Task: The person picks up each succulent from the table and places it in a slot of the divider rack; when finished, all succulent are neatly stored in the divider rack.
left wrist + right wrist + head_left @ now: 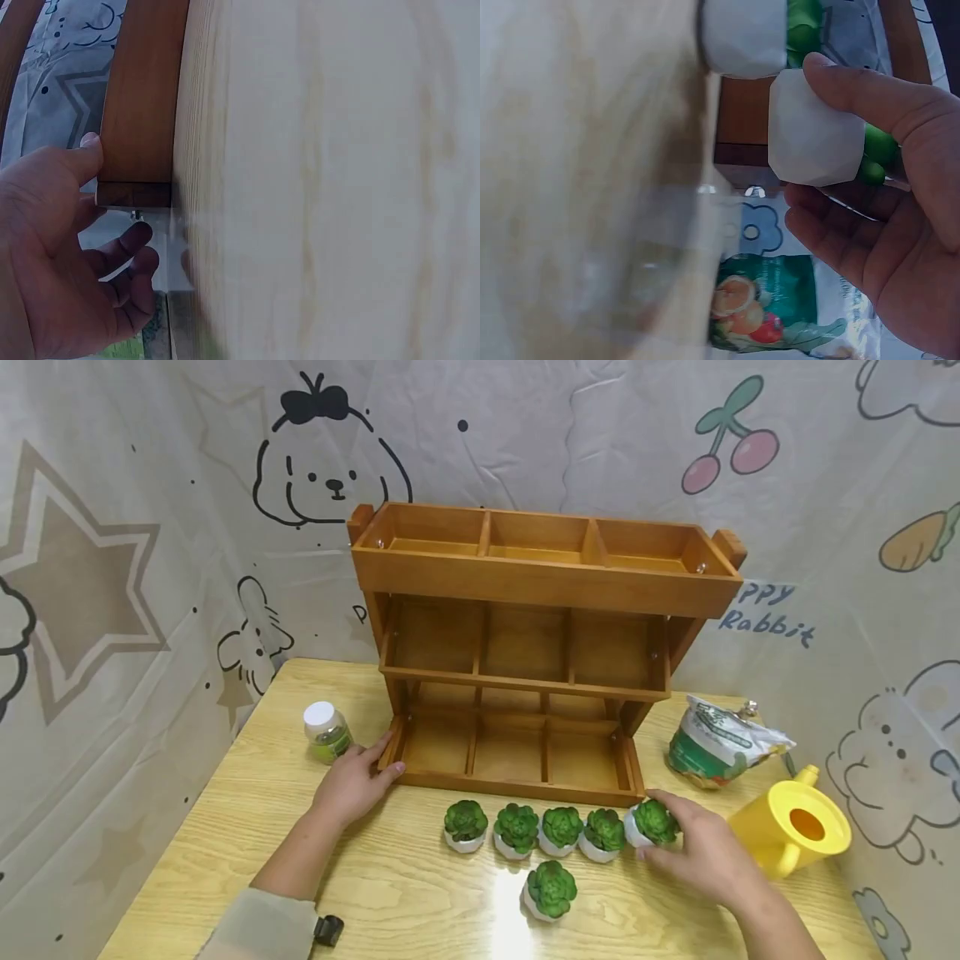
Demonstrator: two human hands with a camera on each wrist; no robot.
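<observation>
A three-tier wooden shelf (547, 585), each tier split into compartments, stands on the table. My left hand (356, 785) grips the left end of its bottom tray (510, 787), thumb on the front board (142, 97) in the left wrist view. With thumb and fingers, my right hand (708, 847) holds a small green succulent in a white pot (817, 139), tilted near the tray's right front corner. Several like it stand in a row before the shelf, among them a succulent (465, 825) at the left end. One more succulent (551, 891) is nearer me.
Left of the shelf stands a white-capped jar (327, 732). To the right are a green and white bag (720, 739) and a yellow watering can (791, 827). A printed cloth (480, 435) hangs behind the wooden table (420, 910). A small black object (328, 931) is near my left sleeve.
</observation>
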